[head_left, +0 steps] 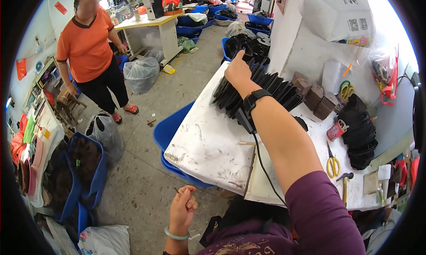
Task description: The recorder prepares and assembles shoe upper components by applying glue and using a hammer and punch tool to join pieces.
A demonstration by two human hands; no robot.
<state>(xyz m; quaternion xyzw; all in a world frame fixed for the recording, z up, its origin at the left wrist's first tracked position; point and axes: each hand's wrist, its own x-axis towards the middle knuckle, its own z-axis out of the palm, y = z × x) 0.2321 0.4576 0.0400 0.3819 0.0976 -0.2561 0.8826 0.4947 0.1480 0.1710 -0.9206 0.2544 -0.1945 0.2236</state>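
My right arm reaches out over the white table (208,139). My right hand (238,72) is at the far end of a long row of thin black pieces (262,88) standing close together. Its index finger stretches toward a blue bin of black pieces (246,49) beyond the table; the other fingers look curled, and I see nothing held. Low in front of my body, beside the table's near edge, my left hand (183,208) is closed. A tiny dark tip shows at its fingertips, too small to name.
A person in an orange shirt (88,44) stands at the left, facing this way. On the table's right lie yellow-handled scissors (333,166), a hammer (345,177), a red cup (337,129), brown stacks (320,102) and black stacked pieces (357,131). Blue bins (162,131) stand below the table.
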